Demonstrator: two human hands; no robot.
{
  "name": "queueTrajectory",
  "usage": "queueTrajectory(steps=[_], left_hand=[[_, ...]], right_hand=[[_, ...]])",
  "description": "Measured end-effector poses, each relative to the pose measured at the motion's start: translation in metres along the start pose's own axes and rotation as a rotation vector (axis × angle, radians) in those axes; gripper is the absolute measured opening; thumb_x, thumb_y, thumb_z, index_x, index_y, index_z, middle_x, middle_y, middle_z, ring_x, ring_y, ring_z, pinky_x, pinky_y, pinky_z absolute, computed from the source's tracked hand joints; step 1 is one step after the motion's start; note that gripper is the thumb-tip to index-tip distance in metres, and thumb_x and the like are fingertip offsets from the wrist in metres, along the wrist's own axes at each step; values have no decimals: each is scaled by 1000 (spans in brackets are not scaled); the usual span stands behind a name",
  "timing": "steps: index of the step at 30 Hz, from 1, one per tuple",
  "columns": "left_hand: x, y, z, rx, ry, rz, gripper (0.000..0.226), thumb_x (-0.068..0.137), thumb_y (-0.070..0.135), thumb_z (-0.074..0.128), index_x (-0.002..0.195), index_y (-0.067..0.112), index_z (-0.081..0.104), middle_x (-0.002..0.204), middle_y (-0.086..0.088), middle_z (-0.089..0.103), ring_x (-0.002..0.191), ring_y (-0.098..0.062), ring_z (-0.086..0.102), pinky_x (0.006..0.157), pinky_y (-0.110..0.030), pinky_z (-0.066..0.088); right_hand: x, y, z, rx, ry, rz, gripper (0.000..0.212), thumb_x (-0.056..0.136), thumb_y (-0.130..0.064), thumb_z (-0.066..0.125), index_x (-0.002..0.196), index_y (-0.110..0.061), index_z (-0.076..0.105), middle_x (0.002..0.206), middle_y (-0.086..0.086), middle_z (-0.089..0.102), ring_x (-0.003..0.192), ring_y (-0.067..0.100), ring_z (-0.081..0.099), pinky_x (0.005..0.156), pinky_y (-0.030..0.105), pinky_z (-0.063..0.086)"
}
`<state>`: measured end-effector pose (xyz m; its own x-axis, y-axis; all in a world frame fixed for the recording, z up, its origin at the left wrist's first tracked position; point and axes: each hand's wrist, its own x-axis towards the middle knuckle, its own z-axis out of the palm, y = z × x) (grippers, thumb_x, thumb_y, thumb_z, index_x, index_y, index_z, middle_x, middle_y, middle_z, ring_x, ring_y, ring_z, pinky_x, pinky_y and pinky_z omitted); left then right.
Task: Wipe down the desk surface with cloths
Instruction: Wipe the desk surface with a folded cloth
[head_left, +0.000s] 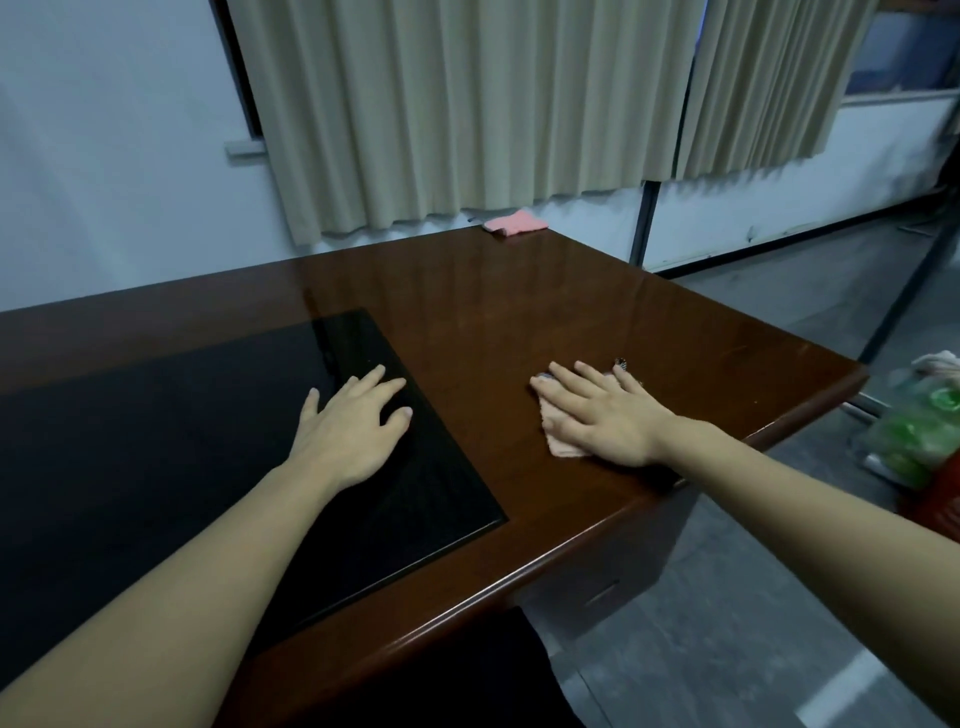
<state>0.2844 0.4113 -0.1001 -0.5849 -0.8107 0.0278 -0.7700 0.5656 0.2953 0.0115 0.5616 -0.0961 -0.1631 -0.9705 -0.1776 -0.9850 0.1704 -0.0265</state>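
The dark brown wooden desk (498, 312) has a black inset pad (156, 441) on its left part. My right hand (602, 415) lies flat with spread fingers on a pale pink cloth (558, 441), pressing it onto the wood near the desk's right edge. Most of that cloth is hidden under the palm. My left hand (353, 426) rests flat on the black pad, fingers apart, holding nothing. A second, brighter pink cloth (515, 223) lies crumpled at the desk's far corner, away from both hands.
Beige curtains (467, 104) hang behind the desk against a white wall. To the right, the floor holds a clear plastic bag of green items (919, 431) on a red bin. The desk's right edge drops off close to my right hand.
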Motion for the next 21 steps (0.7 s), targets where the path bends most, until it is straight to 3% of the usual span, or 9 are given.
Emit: queueTrajectory(steps=[3, 11, 15, 21], left_hand=[[-14, -23, -8, 11, 5, -43, 53, 107, 50, 32, 157, 36, 30, 168, 11, 13, 156, -18, 10, 124, -55, -2], [-35, -63, -21, 32, 11, -147, 52, 107, 49, 33, 157, 35, 30, 168, 9, 15, 156, -20, 10, 123, -56, 1], [-37, -73, -15, 14, 16, -153, 52, 106, 51, 31, 157, 40, 29, 168, 12, 15, 156, -19, 8, 123, -58, 0], [-37, -75, -9, 29, 39, -149, 53, 106, 52, 27, 158, 40, 25, 168, 14, 12, 156, -16, 5, 124, -55, -1]], right_hand=[[9, -27, 0, 9, -7, -24, 64, 103, -65, 16, 159, -46, -7, 171, -7, -9, 157, 23, -9, 124, 54, -7], [-15, -135, 6, -29, -23, -409, 63, 104, -62, 20, 158, -46, -8, 169, -9, -15, 155, 16, -18, 124, 50, -13], [21, -120, -4, -26, -27, -350, 61, 105, -60, 20, 158, -47, -7, 169, -11, -12, 155, 15, -14, 124, 49, -10], [118, -91, -19, 5, -8, -108, 63, 105, -62, 18, 160, -42, -3, 170, -8, -9, 157, 22, -7, 123, 55, -4]])
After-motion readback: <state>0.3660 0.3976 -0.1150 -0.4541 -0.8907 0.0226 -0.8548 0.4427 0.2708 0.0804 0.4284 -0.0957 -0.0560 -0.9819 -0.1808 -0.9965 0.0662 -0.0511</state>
